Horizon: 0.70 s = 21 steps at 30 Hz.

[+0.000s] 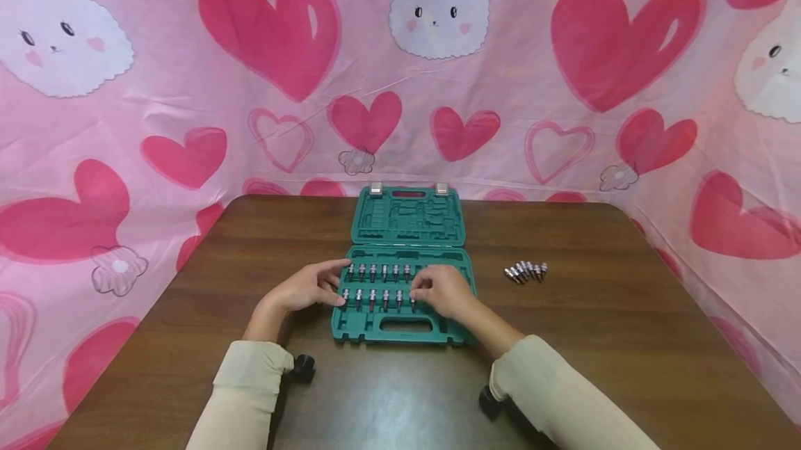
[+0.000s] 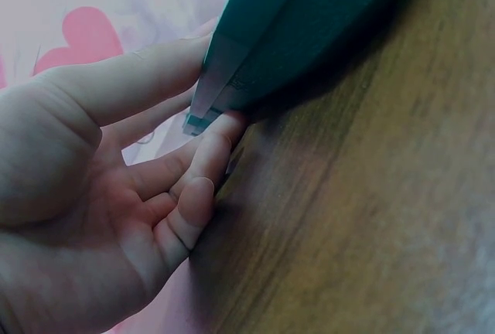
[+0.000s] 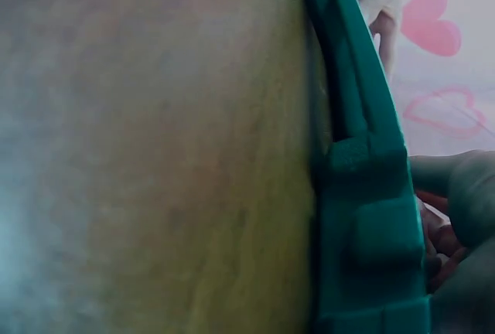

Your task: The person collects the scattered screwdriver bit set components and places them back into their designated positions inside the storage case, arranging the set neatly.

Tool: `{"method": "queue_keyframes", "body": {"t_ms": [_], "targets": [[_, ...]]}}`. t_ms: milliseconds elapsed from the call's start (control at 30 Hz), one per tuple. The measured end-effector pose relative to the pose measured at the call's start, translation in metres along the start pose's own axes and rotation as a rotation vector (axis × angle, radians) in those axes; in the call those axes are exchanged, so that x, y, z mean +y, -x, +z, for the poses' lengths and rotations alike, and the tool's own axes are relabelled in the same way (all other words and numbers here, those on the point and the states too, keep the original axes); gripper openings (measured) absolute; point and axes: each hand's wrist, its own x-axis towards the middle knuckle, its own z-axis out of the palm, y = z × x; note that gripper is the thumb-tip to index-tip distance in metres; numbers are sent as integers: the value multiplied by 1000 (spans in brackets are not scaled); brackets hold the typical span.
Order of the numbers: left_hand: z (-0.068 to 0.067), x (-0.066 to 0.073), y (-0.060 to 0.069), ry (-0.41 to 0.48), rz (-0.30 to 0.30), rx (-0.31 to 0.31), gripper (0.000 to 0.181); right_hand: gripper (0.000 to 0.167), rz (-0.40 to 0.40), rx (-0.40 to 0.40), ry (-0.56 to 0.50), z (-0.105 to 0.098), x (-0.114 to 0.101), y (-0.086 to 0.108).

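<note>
A green plastic tool case [image 1: 407, 253] lies unfolded on the table, its molded lid [image 1: 409, 217] tipped back. Two rows of chrome bit sockets with dark tips, such as this bit socket [image 1: 372, 299], sit in its lower half. My right hand [image 1: 446, 290] pinches the bit socket [image 1: 413, 302] at the right end of the front row; the fingers partly cover it. Along the case's left edge rests my left hand [image 1: 304, 288], thumb and index finger spread apart. In the left wrist view, that hand's fingers [image 2: 158, 90] touch the case's side [image 2: 271, 48].
To the right of the case, several more bit sockets [image 1: 526, 270] lie in a loose cluster on the brown wooden table [image 1: 594, 311]. A pink cloth [image 1: 400, 74] with hearts and rabbits hangs behind the table and at both sides.
</note>
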Motion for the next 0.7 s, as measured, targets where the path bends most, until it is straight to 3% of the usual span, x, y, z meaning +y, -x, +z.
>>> {"method": "queue_keyframes", "body": {"t_ms": [333,700], "targets": [[-2,1,3,-2,-7,9,77,14,81,-52,-10,-2,-4,-9],[-1,0,0,-6,-12,3,78,11,56,-31,-64,-2,3,-4]]}}
